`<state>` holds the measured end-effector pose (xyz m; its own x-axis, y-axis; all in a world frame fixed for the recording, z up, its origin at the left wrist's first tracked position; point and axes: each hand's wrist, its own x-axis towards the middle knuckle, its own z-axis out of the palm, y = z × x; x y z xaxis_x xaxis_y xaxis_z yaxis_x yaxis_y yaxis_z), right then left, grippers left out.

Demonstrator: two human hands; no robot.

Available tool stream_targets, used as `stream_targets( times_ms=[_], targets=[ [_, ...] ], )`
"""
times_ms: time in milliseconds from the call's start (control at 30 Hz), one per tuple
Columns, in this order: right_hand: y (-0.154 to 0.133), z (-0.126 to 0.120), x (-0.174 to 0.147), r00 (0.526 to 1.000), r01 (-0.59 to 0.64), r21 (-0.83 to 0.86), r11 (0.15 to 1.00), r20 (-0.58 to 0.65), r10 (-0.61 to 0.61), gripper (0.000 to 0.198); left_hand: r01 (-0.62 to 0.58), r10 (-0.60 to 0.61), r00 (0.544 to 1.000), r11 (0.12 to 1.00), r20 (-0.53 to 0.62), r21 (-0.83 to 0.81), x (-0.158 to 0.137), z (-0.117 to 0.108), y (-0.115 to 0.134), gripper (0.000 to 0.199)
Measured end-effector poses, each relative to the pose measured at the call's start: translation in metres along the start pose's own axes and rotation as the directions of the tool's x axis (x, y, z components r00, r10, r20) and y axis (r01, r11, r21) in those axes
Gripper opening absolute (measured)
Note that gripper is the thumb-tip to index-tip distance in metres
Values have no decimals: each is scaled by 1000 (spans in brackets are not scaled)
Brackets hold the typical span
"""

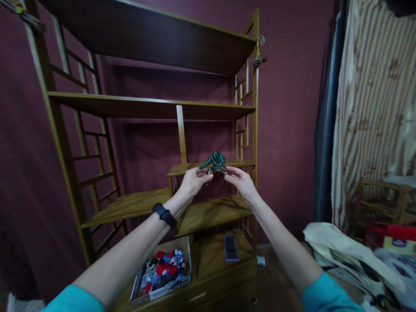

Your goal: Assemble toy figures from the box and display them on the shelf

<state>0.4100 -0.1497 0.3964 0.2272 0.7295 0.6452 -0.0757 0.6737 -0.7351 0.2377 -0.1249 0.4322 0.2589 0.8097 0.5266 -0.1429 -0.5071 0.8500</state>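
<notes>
Both my hands hold a small toy figure (217, 161) with a dark green upper body and brownish legs. My left hand (194, 180), with a black band on its wrist, pinches the figure's left lower part between thumb and fingers. On the other side, my right hand (239, 180) grips its right lower part the same way. The figure is in front of a small raised shelf (242, 163) of a wooden shelving unit; whether it touches that shelf I cannot tell. Below my left arm is an open box (189, 255) full of small red, blue, white and black figures.
The wooden unit (149, 102) has several shelves at different heights and an upright divider (180, 134). A dark phone-like object (231, 248) lies on the lowest surface. To the right are a striped curtain (373, 108), a pale cloth bag (341, 255) and a wooden stool (383, 186).
</notes>
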Motion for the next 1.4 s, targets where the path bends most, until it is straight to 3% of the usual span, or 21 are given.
stream_targets(
  times_ms=[267, 433, 500, 600, 667, 767, 900, 1033, 1133, 1400],
  targets=[
    [-3, -14, 23, 999, -52, 96, 994, 19, 50, 37, 7, -6, 998, 1000, 67, -17, 21, 12, 5, 37],
    [0, -20, 48, 998, -65, 121, 991, -2, 66, 36, -44, 44, 999, 999, 20, -2, 45, 21, 5, 39],
    [4, -23, 61, 998, -52, 106, 993, -20, 54, 37, -97, 97, 995, 994, 9, 53, 59, 25, 1, 37],
    [13, -26, 81, 999, -18, 46, 999, -27, 19, 40, -172, 178, 984, 949, 1, 264, 79, 31, -7, 27],
    [20, -28, 92, 1000, -6, -1, 1000, -31, 6, 43, -199, 232, 973, 867, -17, 458, 88, 34, -11, 23],
    [29, -30, 107, 999, 25, -95, 995, -29, -28, 44, -247, 324, 946, 650, 32, 719, 92, 38, -15, 20],
    [34, -34, 119, 986, 162, -264, 951, -3, -168, 36, -324, 407, 898, 356, 166, 877, 88, 41, -19, 21],
    [39, -41, 123, 951, 299, -323, 898, 28, -307, 30, -469, 510, 772, 52, 380, 882, 86, 41, -22, 26],
    [45, -47, 127, 913, 395, -300, 868, 24, -407, 30, -531, 519, 684, -127, 512, 838, 89, 43, -17, 30],
    [35, -49, 119, 813, 519, -343, 782, -84, -576, 41, -594, 482, 524, -385, 702, 707, 85, 49, 8, 35]
  ],
)
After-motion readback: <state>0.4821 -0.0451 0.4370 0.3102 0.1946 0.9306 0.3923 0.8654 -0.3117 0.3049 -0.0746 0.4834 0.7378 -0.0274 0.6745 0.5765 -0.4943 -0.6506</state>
